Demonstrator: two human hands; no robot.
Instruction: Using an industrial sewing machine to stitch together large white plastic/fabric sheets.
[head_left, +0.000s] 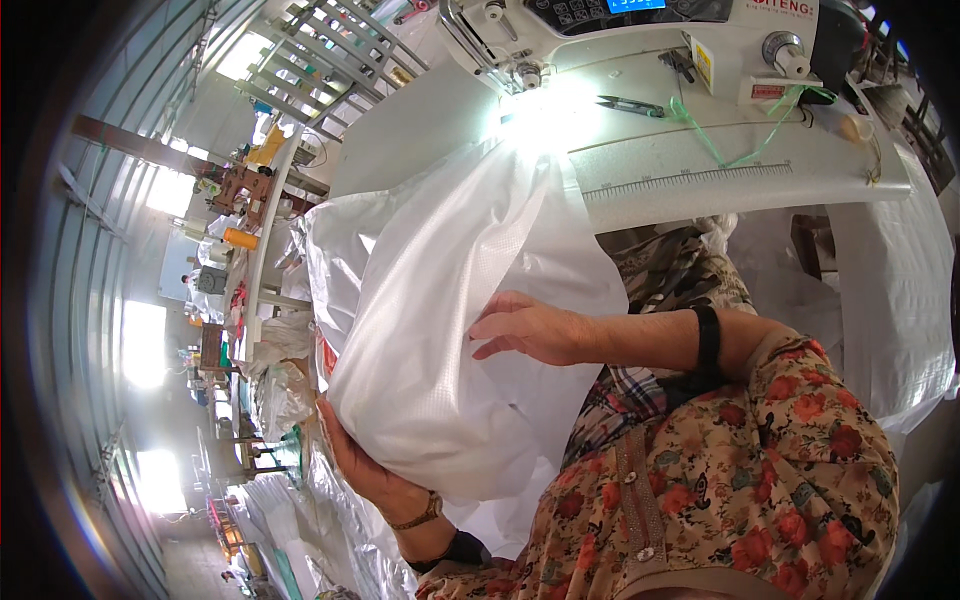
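- A white sheet (430,290) drapes from the brightly lit sewing machine (600,45) toward the worker.
- The left hand (362,465) cups its lower-left edge, its grip hidden.
- The right hand (525,328), half open, fingers bent, meets the sheet's middle.

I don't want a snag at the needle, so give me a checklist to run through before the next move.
1. Hands away from the needle area: ok; the left hand is at the lower left edge of the white sheet, the right hand at its middle.
2. Sewing machine powered: ok; its screen is lit.
3. Sheet flat: not ok; long folds run up toward the needle area.
4. Needle and stitch line: cannot tell; glare hides them.
5. Tabletop free of loose things: not ok; a green ribbon lies right of the glare.
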